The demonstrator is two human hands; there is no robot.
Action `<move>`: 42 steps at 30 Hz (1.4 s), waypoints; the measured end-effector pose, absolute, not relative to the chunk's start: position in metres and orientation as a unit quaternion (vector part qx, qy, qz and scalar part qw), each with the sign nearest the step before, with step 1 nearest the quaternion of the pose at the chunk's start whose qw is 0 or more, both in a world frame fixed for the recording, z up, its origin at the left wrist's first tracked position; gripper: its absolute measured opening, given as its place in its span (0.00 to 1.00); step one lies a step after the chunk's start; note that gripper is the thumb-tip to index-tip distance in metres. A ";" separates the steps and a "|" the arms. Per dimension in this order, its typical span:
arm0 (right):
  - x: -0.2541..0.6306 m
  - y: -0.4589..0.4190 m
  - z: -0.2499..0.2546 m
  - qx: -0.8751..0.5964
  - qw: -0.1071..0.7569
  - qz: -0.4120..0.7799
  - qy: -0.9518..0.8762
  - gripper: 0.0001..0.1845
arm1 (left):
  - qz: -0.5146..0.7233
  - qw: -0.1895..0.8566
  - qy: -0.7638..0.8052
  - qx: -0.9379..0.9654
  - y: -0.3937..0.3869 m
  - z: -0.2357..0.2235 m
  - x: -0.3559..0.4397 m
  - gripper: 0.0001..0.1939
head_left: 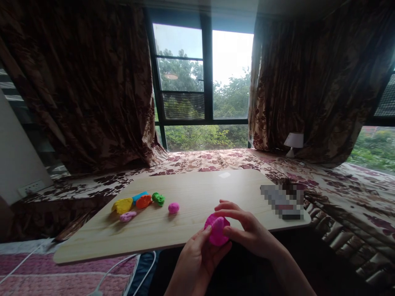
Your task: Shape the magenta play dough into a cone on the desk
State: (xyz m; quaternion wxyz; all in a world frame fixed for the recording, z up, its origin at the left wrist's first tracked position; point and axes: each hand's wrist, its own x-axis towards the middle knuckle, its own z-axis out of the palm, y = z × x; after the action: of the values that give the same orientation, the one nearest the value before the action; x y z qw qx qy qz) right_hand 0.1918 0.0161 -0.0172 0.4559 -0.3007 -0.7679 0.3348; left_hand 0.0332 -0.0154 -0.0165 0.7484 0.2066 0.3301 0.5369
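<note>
A flattened, folded piece of bright pink modelling clay (218, 230) is held between both hands above the table's near edge. My left hand (202, 253) supports it from below, thumb pressed on its face. From the right, my right hand (247, 226) pinches its edge with thumb and fingers. On the table to the left lies a small pink clay ball (173, 208). Further left sit lumps of green clay (158, 199), orange clay (143, 201), blue clay (140, 196), yellow clay (122, 205) and pale pink clay (127, 216), close together.
The light wooden table (108, 238) has a small white patch (224, 175) near its far edge. A blurred-out object (284, 203) lies at its right end. Behind are a cloth-covered window ledge (206, 160) and a small lamp (293, 142). White cables (114, 263) run at lower left.
</note>
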 end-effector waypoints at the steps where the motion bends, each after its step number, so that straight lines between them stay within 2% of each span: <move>1: 0.191 0.015 -0.017 -0.294 0.455 0.332 -0.772 0.16 | 0.534 0.750 0.328 0.211 -0.015 -0.016 0.033 0.17; 5: 0.185 0.013 -0.014 -0.311 0.468 0.330 -0.758 0.10 | 0.512 0.779 0.305 0.191 -0.014 -0.015 0.033 0.20; 11: 0.179 0.012 -0.017 -0.327 0.461 0.355 -0.745 0.07 | 0.511 0.833 0.143 0.159 -0.015 -0.014 0.034 0.18; 15: 0.174 0.012 -0.021 -0.339 0.479 0.330 -0.739 0.04 | 0.509 0.839 0.108 0.160 -0.015 -0.019 0.033 0.19; 24: 0.178 0.010 -0.018 -0.339 0.448 0.309 -0.768 0.07 | 0.517 0.819 0.202 0.144 -0.017 -0.013 0.034 0.19; 36: 0.171 0.012 -0.018 -0.330 0.511 0.268 -0.747 0.06 | 0.524 0.814 0.175 0.179 -0.012 -0.026 0.033 0.19; 42: 0.176 0.015 -0.017 -0.290 0.493 0.281 -0.771 0.12 | 0.515 0.817 0.214 0.149 -0.012 -0.023 0.033 0.20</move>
State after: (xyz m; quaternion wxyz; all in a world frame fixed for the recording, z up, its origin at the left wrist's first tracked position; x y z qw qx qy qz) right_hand 0.1759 0.0154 -0.0167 0.4926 -0.2903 -0.7709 0.2807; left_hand 0.0333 -0.0122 -0.0231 0.8165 0.1485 0.2138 0.5153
